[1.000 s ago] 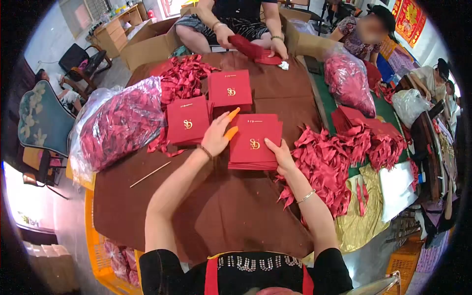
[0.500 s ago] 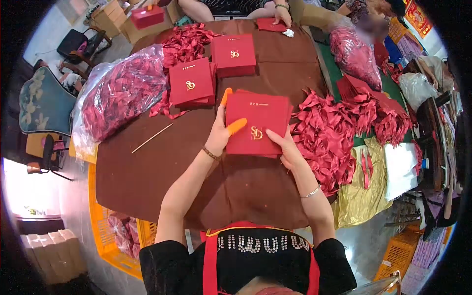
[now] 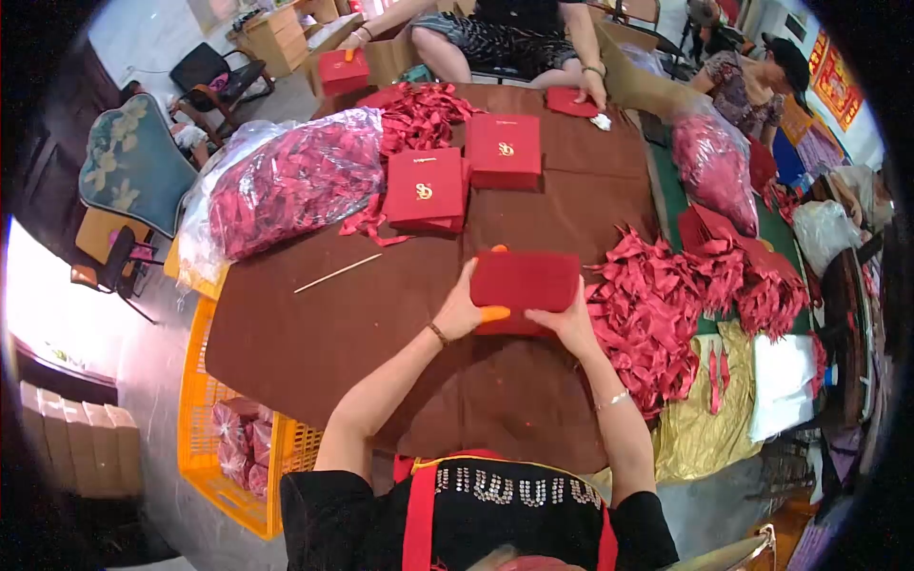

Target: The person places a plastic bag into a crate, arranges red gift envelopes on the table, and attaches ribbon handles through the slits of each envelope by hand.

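Observation:
A stack of red cards (image 3: 525,283) is held between both my hands over the near middle of the table, its edges turned toward me. My left hand (image 3: 461,306) grips the left side; orange covers show on its thumb and one finger. On the right side, my right hand (image 3: 569,324) is closed around the stack, with the thumb along the near edge. Ahead lie two more stacks of red cards, one nearer (image 3: 414,181) and one farther (image 3: 495,157), both with gold print on top. Right of my hands is a heap of red ribbons (image 3: 643,319).
A thin stick (image 3: 338,272) lies on the brown tablecloth (image 3: 314,343). Clear bags of red ribbon stand at left (image 3: 295,186) and right (image 3: 709,162). A person (image 3: 524,38) sits opposite, one hand on a red piece. An orange crate (image 3: 195,381) stands below left.
The stack has tipped from showing its printed face to showing its edges, with both hands still around it. The view has shifted, and more of the person opposite shows.

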{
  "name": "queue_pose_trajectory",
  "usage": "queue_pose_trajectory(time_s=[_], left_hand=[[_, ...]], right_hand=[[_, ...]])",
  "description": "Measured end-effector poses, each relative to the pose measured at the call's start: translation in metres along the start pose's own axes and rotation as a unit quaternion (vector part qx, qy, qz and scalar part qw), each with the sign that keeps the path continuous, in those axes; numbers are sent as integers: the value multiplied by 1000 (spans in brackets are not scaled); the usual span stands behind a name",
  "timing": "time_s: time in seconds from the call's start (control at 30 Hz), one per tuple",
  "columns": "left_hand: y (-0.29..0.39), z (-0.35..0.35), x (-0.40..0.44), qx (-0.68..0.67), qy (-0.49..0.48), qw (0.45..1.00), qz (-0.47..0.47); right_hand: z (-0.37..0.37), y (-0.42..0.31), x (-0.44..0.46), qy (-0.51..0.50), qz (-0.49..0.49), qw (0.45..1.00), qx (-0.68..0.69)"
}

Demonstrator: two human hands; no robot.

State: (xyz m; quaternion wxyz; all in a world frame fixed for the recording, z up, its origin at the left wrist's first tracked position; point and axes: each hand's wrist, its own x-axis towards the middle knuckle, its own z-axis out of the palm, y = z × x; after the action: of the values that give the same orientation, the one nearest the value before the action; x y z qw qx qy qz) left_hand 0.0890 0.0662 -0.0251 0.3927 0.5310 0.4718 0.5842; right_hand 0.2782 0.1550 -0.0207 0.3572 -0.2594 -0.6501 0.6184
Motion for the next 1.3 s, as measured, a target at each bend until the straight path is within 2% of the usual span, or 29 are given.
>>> queue_pose_trajectory(time_s=[0.03,0.07,0.1,0.17,0.23,0.3,0.37,0.4,0.43,0.47,0.5,0.57,0.6,0.63,0.7,0.73,0.83,1.0,1.17,1.23,1.3], left_hand=[[5,3,0,1,39,998,-53],[12,6,-2,-117,47,987,-99],[14,12,-5,-161,78,976,-123],[45,20,-10,-280,88,942,-166],[36,6,-8,-335,64,937,-82],[36,-29,3,-196,51,970,-131],[39,-48,19,-52,-98,987,-117],[50,-41,19,-53,-100,986,-124],[67,-28,20,76,-180,974,-113],[75,-19,21,202,-256,940,-97],[71,-17,21,201,-259,939,-102],[58,-17,27,212,-263,919,-202],[52,-14,28,40,-247,942,-223],[50,-14,29,40,-248,941,-227],[50,-12,31,75,-225,923,-303],[40,-11,29,37,-216,924,-314],[35,-6,24,-4,-214,923,-321],[39,-3,23,13,-215,930,-298],[17,-10,20,29,-204,946,-250],[13,-20,25,-126,-156,920,-337],[16,-23,26,-164,-169,901,-364]], right_hand=[[-2,-9,2,5,56,998,9],[-6,-4,6,18,72,995,61],[-6,-25,5,6,142,984,108],[-12,-27,6,-23,151,980,129],[-17,-36,3,-45,170,976,129],[-16,-40,0,-75,187,970,133],[-12,-39,-4,-112,231,965,59],[-9,-39,-3,-139,212,967,15],[-6,-41,-2,-137,217,966,19],[-2,-44,-1,-152,223,963,10],[1,-44,-2,-167,228,959,1],[2,-40,-5,-155,243,957,42],[2,-37,-6,-146,261,951,71],[1,-35,-7,-138,278,945,101],[-3,-23,-7,-134,275,945,113],[-5,-24,-9,-143,300,934,134],[-13,-22,-12,-141,330,919,165],[-21,-8,-12,-162,342,902,210],[-24,-21,-17,-143,291,933,157],[-28,-22,-17,-143,285,933,166],[-30,-21,-18,-150,291,928,177]])
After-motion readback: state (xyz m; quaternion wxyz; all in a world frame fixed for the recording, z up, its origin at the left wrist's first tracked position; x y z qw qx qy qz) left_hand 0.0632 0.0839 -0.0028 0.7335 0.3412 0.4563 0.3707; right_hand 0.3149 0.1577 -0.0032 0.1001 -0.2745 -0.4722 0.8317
